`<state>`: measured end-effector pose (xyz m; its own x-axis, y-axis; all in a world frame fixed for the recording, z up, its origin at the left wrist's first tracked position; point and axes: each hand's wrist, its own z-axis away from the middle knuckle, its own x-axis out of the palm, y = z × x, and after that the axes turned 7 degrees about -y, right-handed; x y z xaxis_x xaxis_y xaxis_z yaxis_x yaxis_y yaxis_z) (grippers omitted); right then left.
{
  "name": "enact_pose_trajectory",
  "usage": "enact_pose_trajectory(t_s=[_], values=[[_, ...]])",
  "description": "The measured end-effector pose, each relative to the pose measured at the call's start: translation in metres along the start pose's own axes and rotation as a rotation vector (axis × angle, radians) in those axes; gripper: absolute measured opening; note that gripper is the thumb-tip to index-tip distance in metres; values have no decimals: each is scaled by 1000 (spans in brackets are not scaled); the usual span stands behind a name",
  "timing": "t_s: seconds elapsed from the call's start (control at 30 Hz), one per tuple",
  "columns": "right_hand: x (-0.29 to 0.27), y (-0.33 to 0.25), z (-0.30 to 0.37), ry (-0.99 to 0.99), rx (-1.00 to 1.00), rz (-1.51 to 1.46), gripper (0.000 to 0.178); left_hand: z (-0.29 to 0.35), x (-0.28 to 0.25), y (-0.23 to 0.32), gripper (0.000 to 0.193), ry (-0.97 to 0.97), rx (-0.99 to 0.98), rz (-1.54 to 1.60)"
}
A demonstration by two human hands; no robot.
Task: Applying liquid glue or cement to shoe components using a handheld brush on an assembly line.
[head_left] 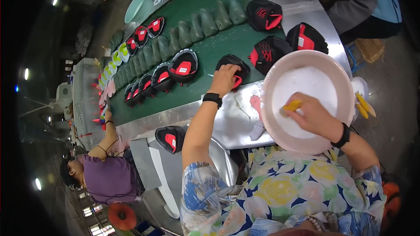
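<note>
My left hand is closed on a black shoe upper with a red lining, which rests on the green conveyor belt near its metal edge. Over on the right, my right hand grips a brush with a yellow handle. Its bristle end dips toward white liquid in a wide pale pink basin. Beyond the basin lie more black and red shoe uppers.
Rows of grey-green shoe lasts and more uppers run along the belt. One upper sits on a surface left of me. Spare yellow-handled brushes stand right of the basin. A co-worker in purple works at far left.
</note>
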<state>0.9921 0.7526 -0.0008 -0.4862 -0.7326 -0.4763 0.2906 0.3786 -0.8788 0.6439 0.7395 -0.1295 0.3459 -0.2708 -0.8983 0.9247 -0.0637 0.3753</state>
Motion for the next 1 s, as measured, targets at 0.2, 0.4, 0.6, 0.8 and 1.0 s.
enact_pose_trajectory(t_s=[0.2, 0.4, 0.6, 0.8, 1.0], values=[[4, 40, 16, -288, -169, 392, 16, 32, -67, 15, 54, 398, -144, 617], [-63, 26, 28, 45, -55, 75, 15, 94, -71, 26, 47, 43, -141, 1650], [-84, 1, 18, 303, -239, -45, 16, 65, -68, 106, 47, 52, 119, 1114], [-77, 8, 29, 465, -218, 61, 17, 51, -76, 169, 47, 217, 406, 467], [-51, 2, 35, 525, 16, -281, 29, 43, -62, 194, 50, 499, 532, 16]])
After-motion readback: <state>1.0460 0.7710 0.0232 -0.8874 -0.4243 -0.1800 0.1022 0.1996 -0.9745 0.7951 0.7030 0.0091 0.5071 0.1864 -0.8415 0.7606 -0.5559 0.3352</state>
